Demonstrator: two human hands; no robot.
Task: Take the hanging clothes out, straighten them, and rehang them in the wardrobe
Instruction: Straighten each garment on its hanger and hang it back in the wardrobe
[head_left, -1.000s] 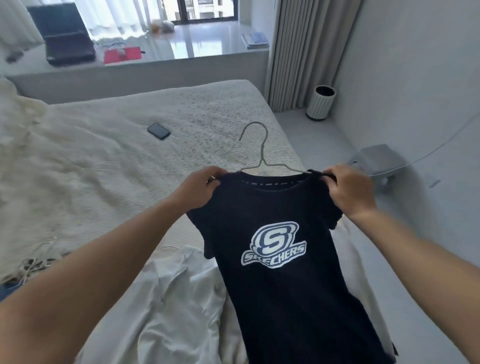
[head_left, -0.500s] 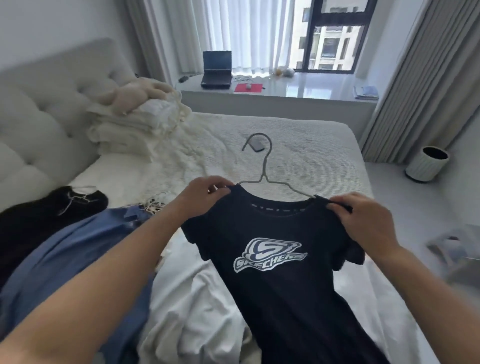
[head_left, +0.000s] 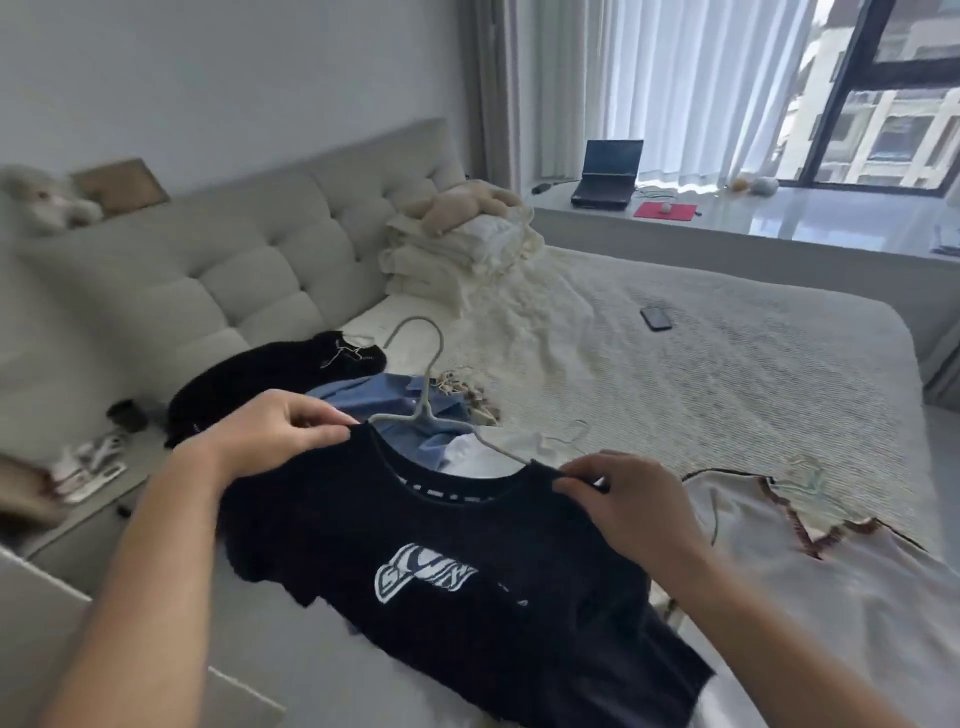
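A dark navy T-shirt (head_left: 467, 577) with a white logo hangs on a thin grey wire hanger (head_left: 423, 384), whose hook sticks up above the collar. My left hand (head_left: 275, 441) pinches the shirt's left shoulder, and my right hand (head_left: 623, 499) pinches the right shoulder. The shirt's lower part lies creased over the bed. Beneath and behind it lie a blue shirt (head_left: 384, 400), a white garment (head_left: 478, 454) and a black garment (head_left: 270, 379). A cream garment with dark red trim (head_left: 831, 587) on its own hanger lies to the right.
The bed (head_left: 701, 374) carries a phone (head_left: 655, 318) and a stack of folded cream bedding (head_left: 462, 249) by the padded headboard (head_left: 218, 260). A nightstand (head_left: 98, 488) with small items stands at left. A laptop (head_left: 608, 174) sits on the window ledge.
My view has swung left, from the bed's foot toward the headboard. Both hands keep hold of the shirt's shoulders, and the shirt has sunk lower so its bottom rests crumpled on the bed.
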